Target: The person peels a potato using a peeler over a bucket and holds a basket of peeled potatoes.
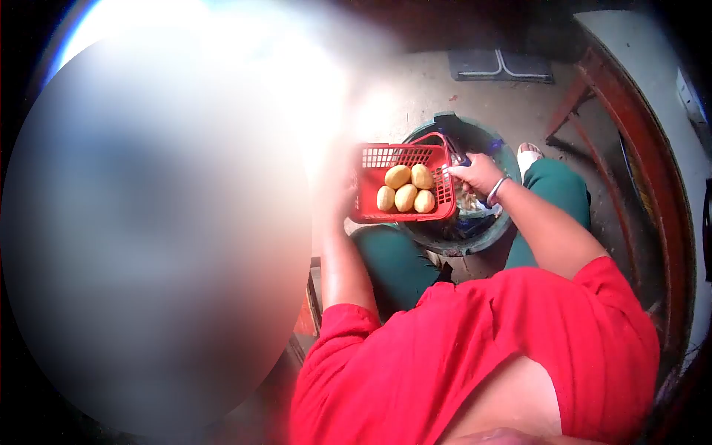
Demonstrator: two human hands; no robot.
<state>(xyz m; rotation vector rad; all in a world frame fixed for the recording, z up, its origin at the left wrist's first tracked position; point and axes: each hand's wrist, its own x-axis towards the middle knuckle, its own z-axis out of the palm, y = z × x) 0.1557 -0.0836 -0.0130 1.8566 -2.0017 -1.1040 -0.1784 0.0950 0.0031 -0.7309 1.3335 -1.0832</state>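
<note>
A red plastic basket (367, 216) with lattice walls is held up over a dark green tub, and several yellow, potato-like pieces (405, 197) lie in it. My left hand (343, 189) grips the basket's left end; glare blurs its fingers. At the opposite end, my right hand (480, 176) is closed, its thumb against the basket's rim. A slim dark object (461, 157), perhaps a tool handle, sticks out of that same hand; its kind cannot be made out. A light bracelet circles my right wrist.
The green tub (486, 243) stands on the floor between my legs, with scraps and dark plastic inside. A reddish-brown wooden frame (645, 141) rises at the right. A dark flat item (500, 67) lies farther off. A large blur covers the left side.
</note>
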